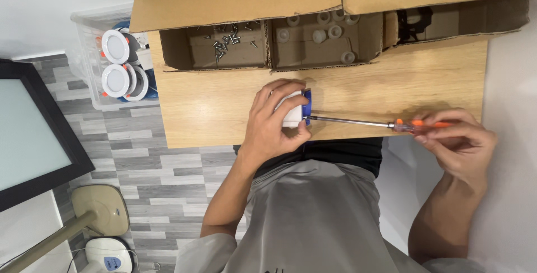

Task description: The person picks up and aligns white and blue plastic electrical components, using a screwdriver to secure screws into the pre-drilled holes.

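My left hand (277, 119) grips a small white part with a blue rim (295, 109), pressed on its side against the wooden tabletop (212, 105). My right hand (458, 141) holds the orange handle of a long screwdriver (386, 123). Its metal shaft runs left and its tip meets the blue-rimmed face of the part. My fingers hide most of the white part.
Open cardboard boxes line the table's far edge: one holds several loose screws (226, 41), the middle one grey round pieces (324, 29), the right one dark items (417, 21). A clear bin with round white light fittings (117, 63) stands left of the table. A black-framed panel (33, 133) lies on the floor.
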